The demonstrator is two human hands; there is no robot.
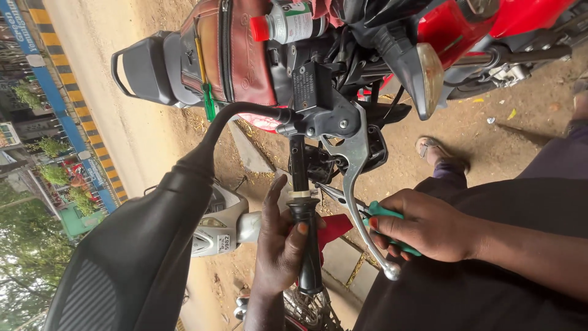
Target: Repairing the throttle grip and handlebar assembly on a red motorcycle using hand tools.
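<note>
Black grip [309, 245]: at the end of the motorcycle handlebar, near the middle of the view.
Left hand [278, 242]: closed around the black grip, thumb lying on it.
Right hand [422, 227]: closed on a green-handled screwdriver [384, 213], just beside the silver brake lever [355, 190].
Screwdriver tip: points toward the handlebar behind the lever; the exact contact I cannot tell.
Around: red motorcycle tank [471, 21], brown bag [236, 52], bottle with red cap [288, 23], black seat [131, 263] of another vehicle.

- red-brown zip bag [236, 52] on motorcycle tank
- red-capped bottle [288, 23] lying beside bag
- amber turn signal [429, 76]
- white scooter [223, 227] behind
- sandalled foot [438, 150] on dirt ground [490, 132]
</note>
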